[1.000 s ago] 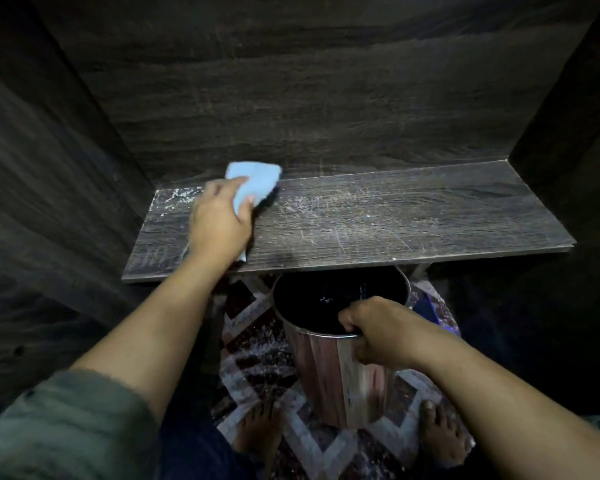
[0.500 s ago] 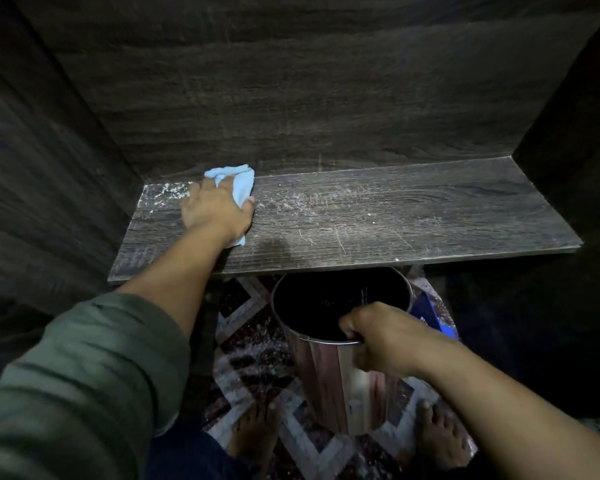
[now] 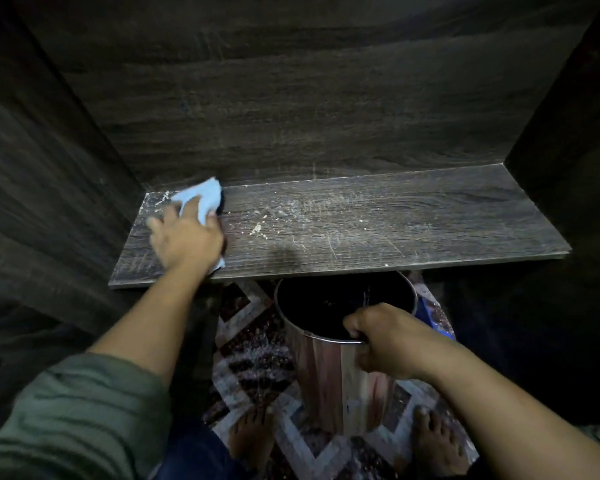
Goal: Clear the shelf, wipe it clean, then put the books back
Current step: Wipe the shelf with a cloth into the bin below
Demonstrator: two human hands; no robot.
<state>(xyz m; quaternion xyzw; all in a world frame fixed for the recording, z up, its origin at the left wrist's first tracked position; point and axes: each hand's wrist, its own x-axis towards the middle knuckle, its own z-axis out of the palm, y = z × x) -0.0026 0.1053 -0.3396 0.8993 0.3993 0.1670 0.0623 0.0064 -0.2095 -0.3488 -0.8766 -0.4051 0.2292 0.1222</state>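
Below the shelf's front edge, two bare feet [image 3: 253, 434] stand on a patterned red, white and dark rug [image 3: 253, 358], and a green sleeve [image 3: 73, 417] covers the left upper arm. Just under and in front of the shelf's middle, the right hand [image 3: 388, 341] is clenched round the near rim of a tall cylindrical shiny metal bin [image 3: 329, 379], thumb outside and fingers hooked over the edge; the bin's dark mouth lies partly beneath the shelf's front edge. The dark wood-grain shelf [image 3: 395, 223] itself runs across the recess. On its left end, near the rear corner, the left hand [image 3: 184, 237] presses down with spread, fairly straight fingers on a light blue cloth [image 3: 205, 197], which shows beyond the fingertips and again by the wrist. White crumbs and dust [image 3: 257, 230] are scattered over the shelf's middle, with scratch marks towards its right. Behind the shelf rises a dark wood-grain back panel [image 3: 291, 116].
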